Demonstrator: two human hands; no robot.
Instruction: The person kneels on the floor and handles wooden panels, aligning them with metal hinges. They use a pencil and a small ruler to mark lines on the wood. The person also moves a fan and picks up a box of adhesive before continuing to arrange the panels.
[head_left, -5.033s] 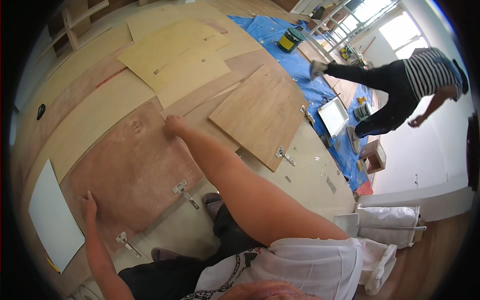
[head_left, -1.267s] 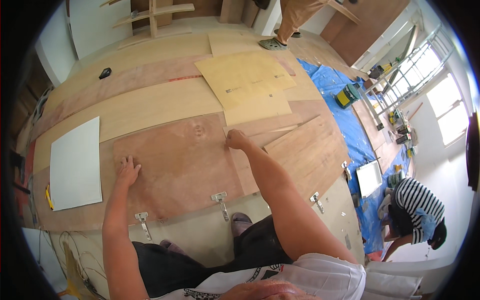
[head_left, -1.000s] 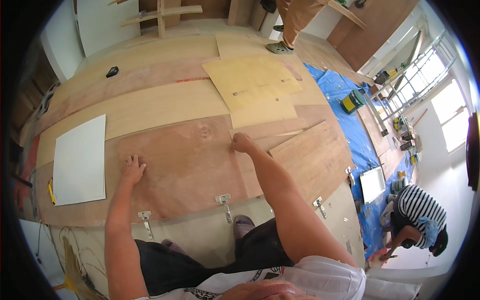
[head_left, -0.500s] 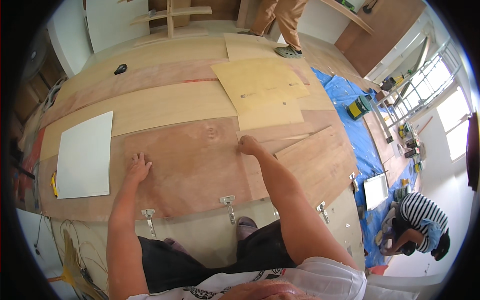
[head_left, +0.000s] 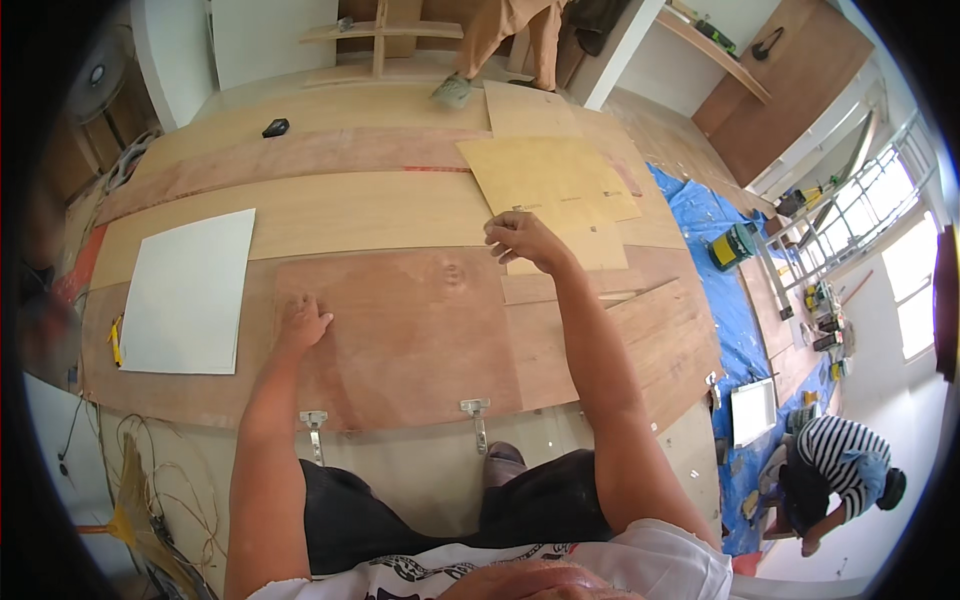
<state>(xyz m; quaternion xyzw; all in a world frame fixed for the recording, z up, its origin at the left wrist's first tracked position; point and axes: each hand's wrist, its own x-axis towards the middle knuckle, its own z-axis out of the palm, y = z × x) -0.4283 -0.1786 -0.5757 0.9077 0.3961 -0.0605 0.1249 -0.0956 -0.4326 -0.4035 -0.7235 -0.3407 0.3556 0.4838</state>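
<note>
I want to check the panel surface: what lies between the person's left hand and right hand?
In the head view, only bare reddish-brown plywood panel with a small knot mark lies between the left hand and the right hand.

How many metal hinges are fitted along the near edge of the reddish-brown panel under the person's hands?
2. One hinge sits below the left hand; the other hinge is further right, near the panel's right corner. The forearms cover none of that edge.
</note>
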